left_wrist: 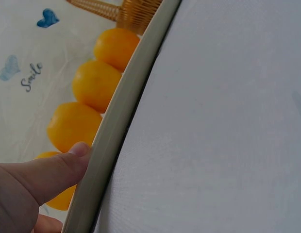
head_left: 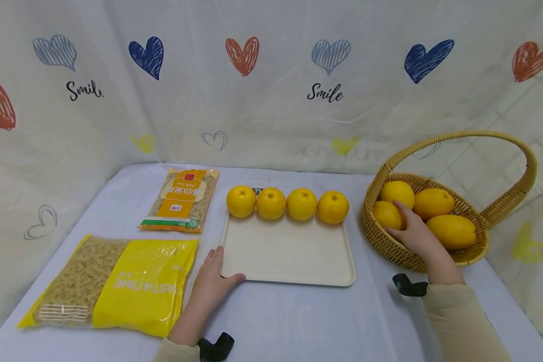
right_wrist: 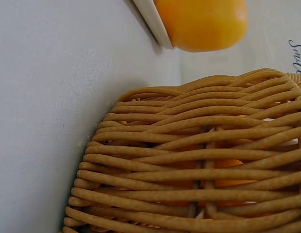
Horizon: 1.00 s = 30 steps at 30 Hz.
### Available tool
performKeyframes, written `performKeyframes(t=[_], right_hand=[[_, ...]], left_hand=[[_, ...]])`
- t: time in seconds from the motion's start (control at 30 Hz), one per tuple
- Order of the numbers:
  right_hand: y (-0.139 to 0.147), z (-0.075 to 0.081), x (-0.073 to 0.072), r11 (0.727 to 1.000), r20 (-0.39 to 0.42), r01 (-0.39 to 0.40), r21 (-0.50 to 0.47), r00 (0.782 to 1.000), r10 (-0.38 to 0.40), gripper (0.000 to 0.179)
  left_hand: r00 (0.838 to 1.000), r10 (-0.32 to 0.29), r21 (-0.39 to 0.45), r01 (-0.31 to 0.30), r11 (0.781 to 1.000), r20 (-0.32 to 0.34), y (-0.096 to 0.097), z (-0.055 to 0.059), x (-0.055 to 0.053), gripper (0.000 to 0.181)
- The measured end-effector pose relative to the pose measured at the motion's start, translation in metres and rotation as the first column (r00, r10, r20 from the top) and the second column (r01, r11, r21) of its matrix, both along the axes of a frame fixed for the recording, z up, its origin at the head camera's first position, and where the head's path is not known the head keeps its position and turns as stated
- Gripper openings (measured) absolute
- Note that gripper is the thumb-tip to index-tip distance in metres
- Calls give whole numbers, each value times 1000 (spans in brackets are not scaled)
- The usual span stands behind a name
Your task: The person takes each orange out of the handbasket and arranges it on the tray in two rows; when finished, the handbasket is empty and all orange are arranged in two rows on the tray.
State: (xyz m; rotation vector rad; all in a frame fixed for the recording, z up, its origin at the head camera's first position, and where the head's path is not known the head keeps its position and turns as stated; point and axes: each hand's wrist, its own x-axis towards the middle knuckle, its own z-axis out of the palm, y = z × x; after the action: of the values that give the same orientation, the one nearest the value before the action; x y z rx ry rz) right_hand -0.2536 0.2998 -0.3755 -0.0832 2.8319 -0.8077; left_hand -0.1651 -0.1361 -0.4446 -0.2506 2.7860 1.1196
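- Done, by the look of it: four round, glossy orange fruits point(head_left: 271, 203) sit side by side along the far edge of the cream rectangular shallow tray point(head_left: 289, 251); the rest of its surface is bare.
- Left, it seems: four fruits lie in the tan woven wicker basket point(head_left: 391, 253), right of the tray — a round yellow-orange fruit point(head_left: 383, 215) at its tray side, another round fruit point(head_left: 396, 195) just behind that, and two longer, oval yellow-orange fruits point(head_left: 451, 232) farther from the tray.
- The right hand point(head_left: 416, 232) reaches into the basket, thumb and fingers grasping the round fruit nearest the tray. How firm that hold is I cannot tell — the right wrist view shows mostly wicker.
- The left hand point(head_left: 214, 279) rests at the tray's near left corner, fingers extended along one side and thumb along the near rim, clenching nothing.
- Left of the tray, a yellow pasta bag point(head_left: 140, 286) and a smaller orange-labelled grain bag point(head_left: 179, 201) lie apart from the work.
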Motion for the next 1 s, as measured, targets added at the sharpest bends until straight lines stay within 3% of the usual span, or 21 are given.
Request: performKeyframes(t=[0.2,0.4,0.47,0.57,0.67,0.73,0.83,0.87,0.97,1.0], right_hand=[[0,0,5,998,-53,47,-31,997,-49,85],[1,0,16,969,-129,161,-186,974,-187,86],[1,3,22,942,-132,223,-251,956,-261,85],[-1,9,31,881,-153,318,-350,909,-389,81],[-2,15,37,838,-215,338,-429,862,-459,76],[-4,19,40,831,-261,306,-465,849,-459,74],[-10,20,44,814,-319,185,-551,855,-410,74],[-14,21,45,800,-332,135,-584,860,-388,73],[-28,22,47,720,-361,-28,-694,878,-314,74],[-33,22,47,709,-366,-63,-703,886,-284,75]], left_hand=[[1000,6,7,-6,1000,15,0,-1,0,96],[1000,6,5,-6,1000,14,0,-3,-1,96],[1000,8,7,-8,1000,18,0,-4,-1,96],[1000,5,13,-5,1000,27,1,-4,0,96],[1000,2,17,-3,1000,27,2,-5,0,96],[1000,2,17,-3,1000,26,3,-4,0,96],[1000,9,15,-9,1000,25,2,-3,0,96],[1000,12,13,-12,1000,27,2,-3,0,96],[999,21,14,-21,1000,25,2,-3,0,95],[999,23,17,-23,1000,25,2,-3,0,95]])
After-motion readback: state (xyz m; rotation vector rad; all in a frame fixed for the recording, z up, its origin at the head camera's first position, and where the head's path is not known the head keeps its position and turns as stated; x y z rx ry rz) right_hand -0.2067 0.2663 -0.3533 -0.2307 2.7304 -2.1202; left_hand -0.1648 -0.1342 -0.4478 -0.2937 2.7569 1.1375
